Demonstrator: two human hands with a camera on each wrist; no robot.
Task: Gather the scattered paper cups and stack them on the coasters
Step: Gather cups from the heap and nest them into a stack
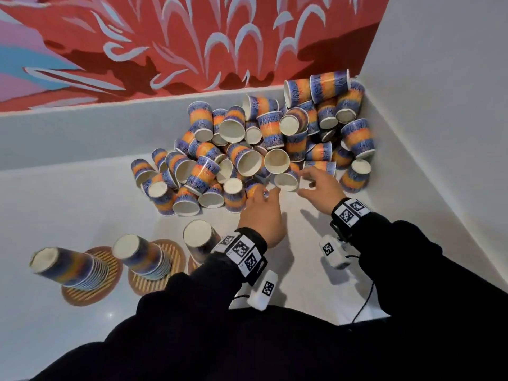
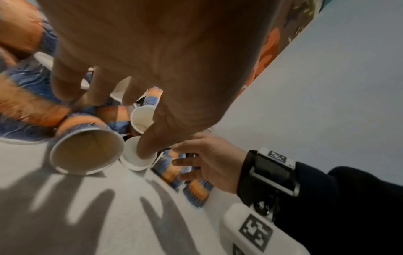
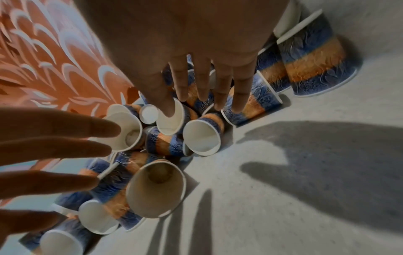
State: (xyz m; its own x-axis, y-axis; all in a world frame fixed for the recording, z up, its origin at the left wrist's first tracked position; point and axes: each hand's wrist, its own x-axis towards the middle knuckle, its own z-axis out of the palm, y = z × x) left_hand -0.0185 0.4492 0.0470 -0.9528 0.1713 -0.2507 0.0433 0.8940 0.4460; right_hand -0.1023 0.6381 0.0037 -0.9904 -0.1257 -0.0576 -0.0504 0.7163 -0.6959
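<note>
Several blue-and-orange paper cups lie in a pile (image 1: 261,149) in the far right corner of the white table (image 1: 82,204). Three upside-down cup stacks (image 1: 74,268) (image 1: 143,257) (image 1: 199,240) stand on round striped coasters (image 1: 110,284) at the front left. My left hand (image 1: 264,193) reaches into the pile's near edge with straight, spread fingers (image 2: 65,89), its thumb over a small cup's rim (image 2: 135,163). My right hand (image 1: 302,182) hovers just to the right with its fingers (image 3: 237,96) spread above a cup lying on its side (image 3: 202,136). Neither hand holds a cup.
A red mural wall (image 1: 192,45) closes the back and a white wall (image 1: 439,105) the right side. One inverted cup (image 1: 354,177) stands alone by the right wall. A black cable (image 1: 365,298) trails near my right sleeve. The third coaster is mostly hidden behind my left wrist.
</note>
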